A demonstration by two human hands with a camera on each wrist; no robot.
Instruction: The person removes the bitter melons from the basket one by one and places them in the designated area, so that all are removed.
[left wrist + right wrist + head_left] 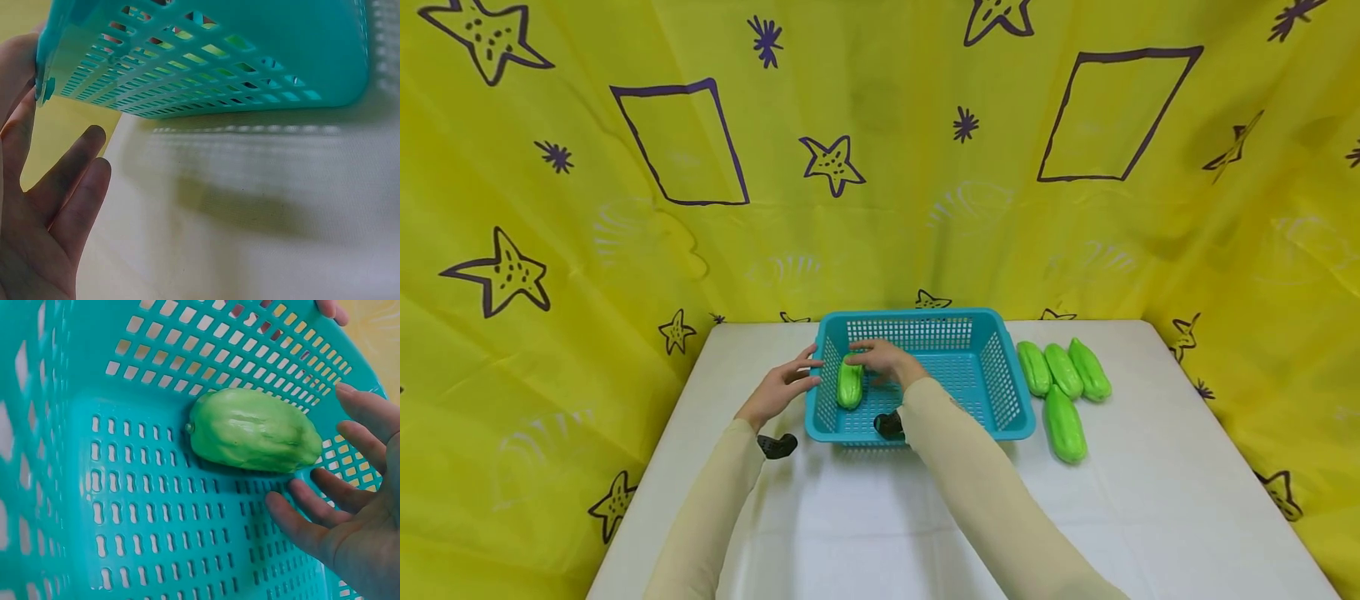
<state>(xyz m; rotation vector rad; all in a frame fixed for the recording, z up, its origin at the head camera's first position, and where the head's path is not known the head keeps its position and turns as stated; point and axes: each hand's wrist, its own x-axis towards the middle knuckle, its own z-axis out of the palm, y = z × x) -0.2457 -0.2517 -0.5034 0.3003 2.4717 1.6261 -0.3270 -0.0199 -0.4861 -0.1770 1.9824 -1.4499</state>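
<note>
A green papaya point(253, 430) lies lengthwise on the floor of the turquoise plastic basket point(917, 315), close to its left wall. Over the basket is my right hand point(886, 360), its spread fingers point(312, 503) right beside one end of the papaya and not wrapped round it. At the basket's left side is my left hand point(781, 388), fingers extended and apart. In the left wrist view, some of its fingers reach the rim point(45, 62), while the others stand away from the perforated wall. Part of the left hand is cut off by that view's edge.
Several more green papayas point(1064, 423) lie on the white table point(1157, 467) just right of the basket. A yellow patterned curtain point(895, 233) hangs behind the table and along both sides. Small black devices point(777, 447) sit at both wrists.
</note>
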